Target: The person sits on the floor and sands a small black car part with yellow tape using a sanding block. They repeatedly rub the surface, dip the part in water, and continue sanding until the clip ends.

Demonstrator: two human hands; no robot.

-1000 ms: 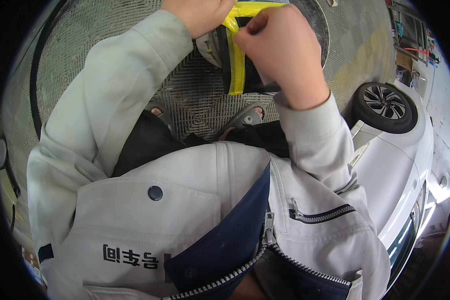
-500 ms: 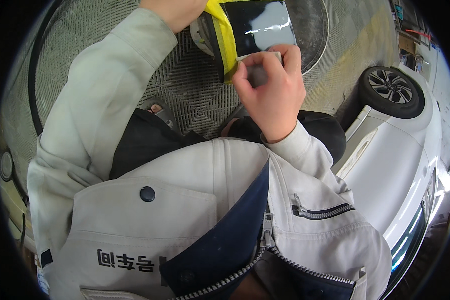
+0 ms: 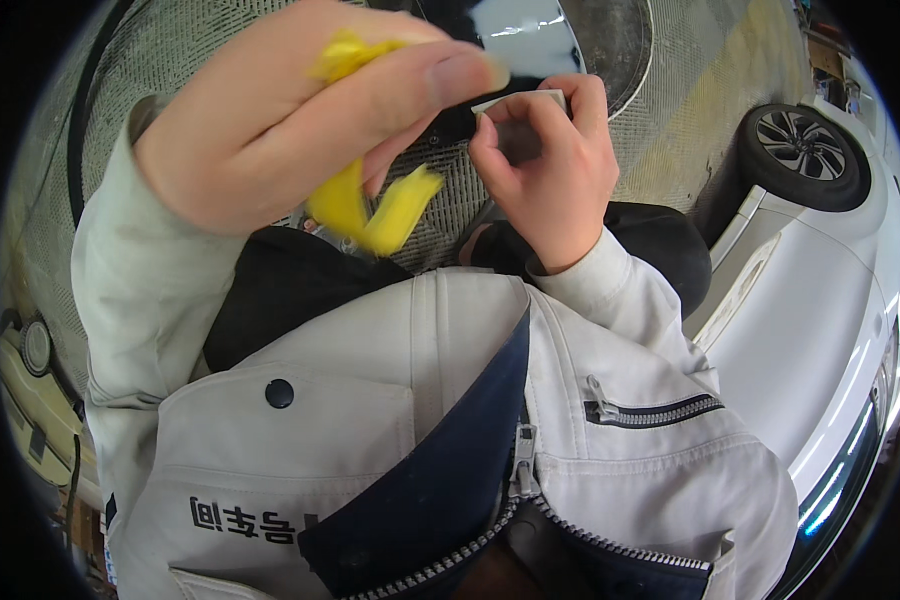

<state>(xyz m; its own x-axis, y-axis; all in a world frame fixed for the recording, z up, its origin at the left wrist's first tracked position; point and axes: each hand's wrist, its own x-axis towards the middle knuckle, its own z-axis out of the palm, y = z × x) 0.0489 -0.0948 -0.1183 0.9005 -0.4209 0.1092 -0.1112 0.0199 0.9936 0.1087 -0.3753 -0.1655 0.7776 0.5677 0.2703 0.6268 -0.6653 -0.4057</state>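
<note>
Two grips, left to right: left hand [image 3: 280,130] raised close to the camera, curled nearly closed, thumb laid along the fingers, with a yellow tape-like strip [image 3: 400,212] caught inside. Strip bunches up above the thumb and hangs below the hand in a loose fold, over the dark trouser leg [image 3: 285,290]; edges blurred. Judged handling: next to no weight, limp, quick to curl and stick to itself or to skin if adhesive; a pinch near one end, with the tail kept off other surfaces, should suit it best. Beyond the thumb tip, a glossy dark panel [image 3: 452,22] with a pale reflection; looks stiff, slick, easily scratched, so better taken by its edges. Right hand [image 3: 560,165] at the panel's near edge, thumb and fingers partly closed around a small flat piece with a pale rim [image 3: 550,96]; likely light and fairly firm, best pinched by its sides. Cannot tell whether that piece touches the panel.
</note>
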